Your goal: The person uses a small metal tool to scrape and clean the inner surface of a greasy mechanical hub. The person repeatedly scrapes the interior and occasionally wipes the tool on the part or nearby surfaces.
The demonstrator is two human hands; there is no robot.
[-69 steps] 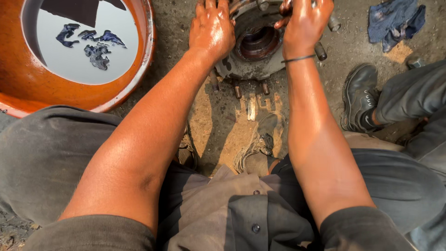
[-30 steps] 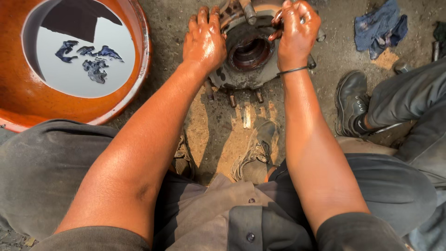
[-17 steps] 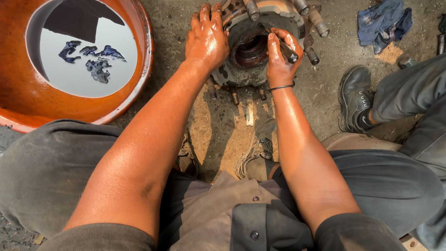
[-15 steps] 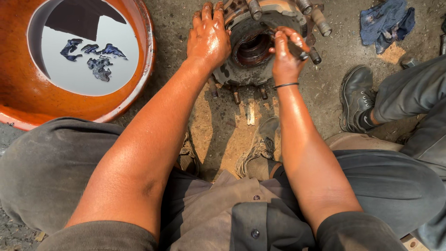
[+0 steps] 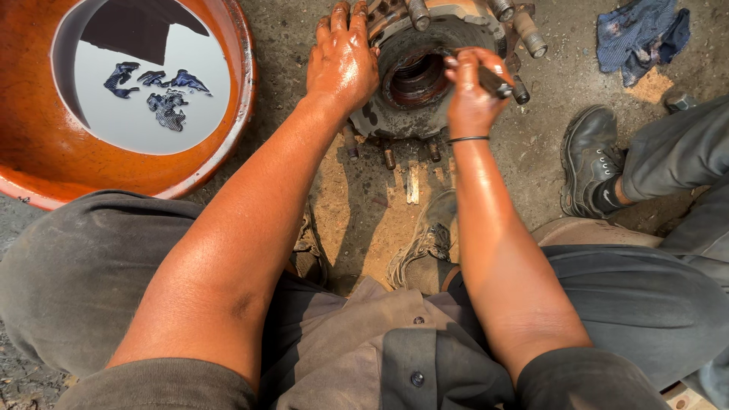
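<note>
A large orange basin holding pale liquid sits on the dirt ground at upper left. A crumpled blue rag lies upper right, near another person's black shoe.

The right hand no longer grips the far rim of the wheel hub as it does in the earliest picture; it now sits over the near edge of the bore, fingers curled around a short dark metal tool. The left hand now lies flatter on the hub's left flank. The hub shows nearer the top centre.
</note>
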